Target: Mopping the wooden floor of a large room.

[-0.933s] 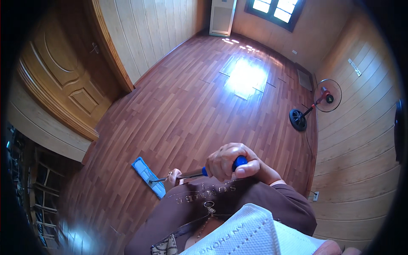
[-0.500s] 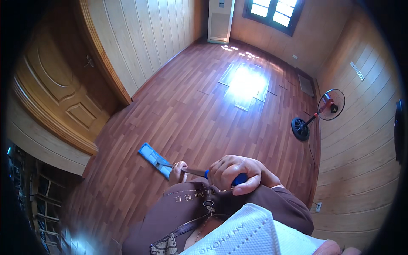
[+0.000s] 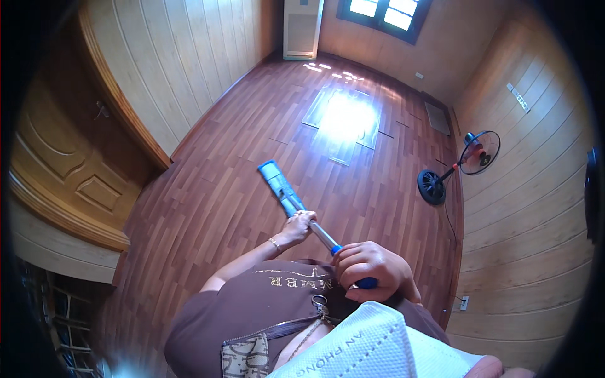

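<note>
Blue mop pad (image 3: pixel 277 183) lies on the wood floor (image 3: pixel 217 167) ahead; your left hand (image 3: pixel 296 227) wraps round the silver pole (image 3: pixel 324 235) lower down, likely to steer, your right hand (image 3: pixel 375 266) clasps its blue grip (image 3: pixel 366 283), probably to steady it, and the fan (image 3: pixel 432 187) stands well apart

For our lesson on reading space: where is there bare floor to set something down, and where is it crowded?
Bare floor lies between the mop head and the door, and between the mop head and the fan. It is crowded by the brown shirt, where the left hand and right hand grip the mop pole, and along the fan's cord.
</note>
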Demonstrator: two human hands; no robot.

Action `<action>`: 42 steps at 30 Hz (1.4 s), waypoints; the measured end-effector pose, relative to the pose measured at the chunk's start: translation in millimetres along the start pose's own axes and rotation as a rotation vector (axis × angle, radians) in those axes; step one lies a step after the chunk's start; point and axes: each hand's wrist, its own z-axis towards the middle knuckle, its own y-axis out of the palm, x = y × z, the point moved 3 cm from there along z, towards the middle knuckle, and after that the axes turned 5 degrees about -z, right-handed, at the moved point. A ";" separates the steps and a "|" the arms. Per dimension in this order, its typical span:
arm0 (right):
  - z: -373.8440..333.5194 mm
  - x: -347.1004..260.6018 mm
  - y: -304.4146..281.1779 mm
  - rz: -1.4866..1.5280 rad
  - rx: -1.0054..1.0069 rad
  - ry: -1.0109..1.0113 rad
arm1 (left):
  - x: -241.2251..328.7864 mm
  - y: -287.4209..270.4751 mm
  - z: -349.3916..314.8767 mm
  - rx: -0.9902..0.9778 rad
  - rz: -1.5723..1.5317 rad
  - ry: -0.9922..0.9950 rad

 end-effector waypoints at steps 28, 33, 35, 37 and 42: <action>59.6 58.7 72.1 -0.665 1.089 0.402 | -77.6 -36.8 105.7 -0.626 0.174 0.312; 116.9 142.7 74.0 -0.458 0.955 0.406 | -173.6 -101.2 119.4 -0.354 0.243 0.136; 150.8 170.8 73.3 -0.460 0.763 0.418 | -209.8 -137.5 114.5 -0.245 0.280 -0.002; 184.0 196.3 75.0 -0.464 0.588 0.402 | -252.4 -165.2 109.4 -0.161 0.292 -0.061; 251.8 242.1 86.3 -0.381 0.361 0.254 | -324.6 -231.7 81.0 0.076 0.271 -0.193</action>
